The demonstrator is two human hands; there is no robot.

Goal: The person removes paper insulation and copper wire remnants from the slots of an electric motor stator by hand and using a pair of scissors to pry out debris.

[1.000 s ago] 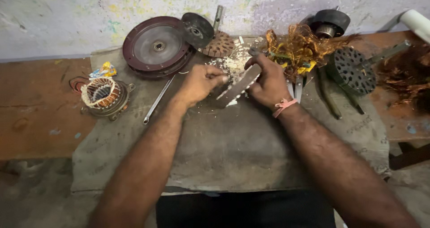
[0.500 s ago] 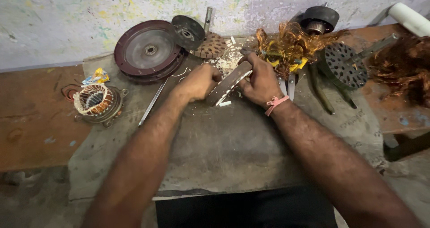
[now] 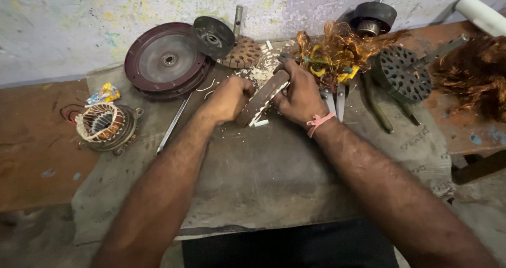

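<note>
Grey, worn cloth (image 3: pixel 263 178) covers the brown tabletop (image 3: pixel 31 162) below a stained pale wall. Both hands meet over it on a rusty round laminated stator core (image 3: pixel 262 96), held tilted on edge. The left hand (image 3: pixel 227 98) is curled into a fist against the core's lower left face; the right hand (image 3: pixel 300 96) wraps its fingers over the upper right rim. White slivers of insulation (image 3: pixel 261 123) lie just beneath the hands. Beyond the left hand sits a dark red round motor cover (image 3: pixel 166 62), and well off to its left a copper-wound stator (image 3: pixel 103 123). Just past the right hand lies a tangle of stripped copper wire (image 3: pixel 337 52).
</note>
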